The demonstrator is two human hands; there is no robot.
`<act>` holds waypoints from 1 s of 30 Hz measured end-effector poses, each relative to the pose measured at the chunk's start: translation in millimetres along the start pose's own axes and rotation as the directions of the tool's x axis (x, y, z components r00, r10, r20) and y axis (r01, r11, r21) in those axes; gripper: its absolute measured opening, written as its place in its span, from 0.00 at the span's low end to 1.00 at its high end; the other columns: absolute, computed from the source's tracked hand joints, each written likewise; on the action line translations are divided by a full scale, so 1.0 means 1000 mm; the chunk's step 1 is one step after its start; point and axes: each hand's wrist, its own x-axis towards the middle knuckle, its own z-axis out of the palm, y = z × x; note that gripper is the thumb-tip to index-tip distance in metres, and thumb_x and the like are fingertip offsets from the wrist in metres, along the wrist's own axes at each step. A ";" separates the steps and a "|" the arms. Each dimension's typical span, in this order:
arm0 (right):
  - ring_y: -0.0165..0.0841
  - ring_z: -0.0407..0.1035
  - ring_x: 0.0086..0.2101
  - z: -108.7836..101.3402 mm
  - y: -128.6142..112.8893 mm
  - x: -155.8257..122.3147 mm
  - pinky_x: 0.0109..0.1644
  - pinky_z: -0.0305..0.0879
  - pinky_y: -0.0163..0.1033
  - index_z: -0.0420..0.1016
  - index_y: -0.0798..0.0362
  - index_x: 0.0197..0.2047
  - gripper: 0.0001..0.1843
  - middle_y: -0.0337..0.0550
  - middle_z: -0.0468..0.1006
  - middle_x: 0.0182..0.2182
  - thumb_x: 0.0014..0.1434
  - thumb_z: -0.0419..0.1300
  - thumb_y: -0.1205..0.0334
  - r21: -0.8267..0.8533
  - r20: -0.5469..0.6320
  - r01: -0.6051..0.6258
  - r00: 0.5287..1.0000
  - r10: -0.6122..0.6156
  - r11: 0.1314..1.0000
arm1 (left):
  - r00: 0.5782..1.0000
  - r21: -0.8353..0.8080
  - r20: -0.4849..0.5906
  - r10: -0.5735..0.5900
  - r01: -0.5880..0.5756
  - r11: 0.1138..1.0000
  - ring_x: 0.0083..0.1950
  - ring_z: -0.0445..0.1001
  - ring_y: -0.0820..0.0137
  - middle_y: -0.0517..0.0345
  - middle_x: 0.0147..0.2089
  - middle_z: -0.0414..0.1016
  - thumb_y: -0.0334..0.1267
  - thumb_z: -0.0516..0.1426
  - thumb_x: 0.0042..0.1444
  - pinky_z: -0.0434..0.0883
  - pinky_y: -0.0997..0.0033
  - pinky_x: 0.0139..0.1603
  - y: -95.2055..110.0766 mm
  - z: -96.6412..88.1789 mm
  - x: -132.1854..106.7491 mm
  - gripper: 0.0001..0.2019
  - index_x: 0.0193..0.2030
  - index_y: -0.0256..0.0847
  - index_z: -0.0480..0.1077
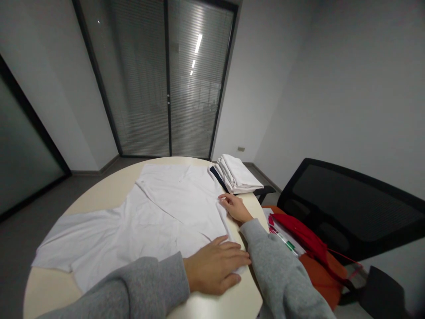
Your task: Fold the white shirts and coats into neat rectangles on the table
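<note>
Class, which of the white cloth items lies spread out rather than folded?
The large white garment reaching across the table; the others sit folded in a stack beyond the right hand.

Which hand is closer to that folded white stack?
Right: the right hand is just short of the folded stack; the left hand lies farther back, nearer the person.

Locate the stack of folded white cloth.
In the head view, the stack of folded white cloth is at the far right edge of the round cream table, just beyond the right hand.
</note>
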 end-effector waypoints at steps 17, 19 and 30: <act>0.35 0.67 0.33 -0.012 0.000 -0.004 0.42 0.63 0.39 0.75 0.48 0.50 0.20 0.35 0.72 0.29 0.55 0.53 0.68 -0.118 0.003 -0.102 0.995 0.103 0.988 | 0.993 0.232 -0.077 -0.089 0.105 0.967 0.55 0.70 0.60 0.56 0.52 0.79 0.39 0.55 0.70 0.64 0.58 0.58 -0.003 0.001 0.004 0.09 0.52 0.46 0.74; 0.37 0.67 0.39 -0.011 -0.009 -0.005 0.48 0.61 0.41 0.75 0.49 0.47 0.17 0.39 0.73 0.33 0.56 0.54 0.68 -0.206 -0.067 -0.126 0.991 0.114 0.970 | 0.998 0.214 -0.052 -0.047 0.057 0.975 0.55 0.70 0.61 0.57 0.54 0.79 0.38 0.55 0.70 0.63 0.59 0.59 -0.003 -0.002 0.004 0.11 0.56 0.47 0.73; 0.44 0.70 0.46 -0.004 -0.092 -0.136 0.49 0.62 0.47 0.74 0.49 0.53 0.13 0.49 0.76 0.47 0.68 0.57 0.57 -0.535 -0.178 -0.096 0.984 -0.001 0.839 | 0.924 0.201 -0.306 -0.231 0.299 0.933 0.47 0.77 0.64 0.57 0.45 0.81 0.37 0.54 0.68 0.69 0.63 0.52 -0.017 -0.045 0.018 0.09 0.44 0.44 0.76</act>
